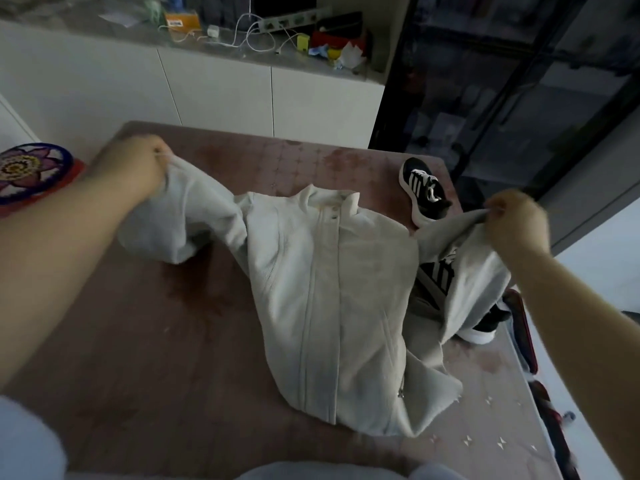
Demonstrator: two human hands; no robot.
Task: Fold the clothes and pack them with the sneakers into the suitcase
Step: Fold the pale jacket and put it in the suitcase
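Observation:
A cream zip-up jacket (332, 306) lies front up on the brown table (156, 341), collar toward the far edge. My left hand (135, 171) pinches the end of its left sleeve and holds it up over the table's far left. My right hand (512, 220) pinches the end of the right sleeve, lifted at the right. One black-and-white sneaker (424, 190) lies on the table's far right corner. A second sneaker (438, 275) sits under the raised right sleeve, partly hidden by it. No suitcase is clearly seen.
A round flower-patterned mat (27, 171) lies off the table's left side. A white cabinet (221, 91) with a cluttered counter stands behind the table. A dark glass cabinet (519, 81) fills the right. Red-and-black items (523, 330) sit by the table's right edge.

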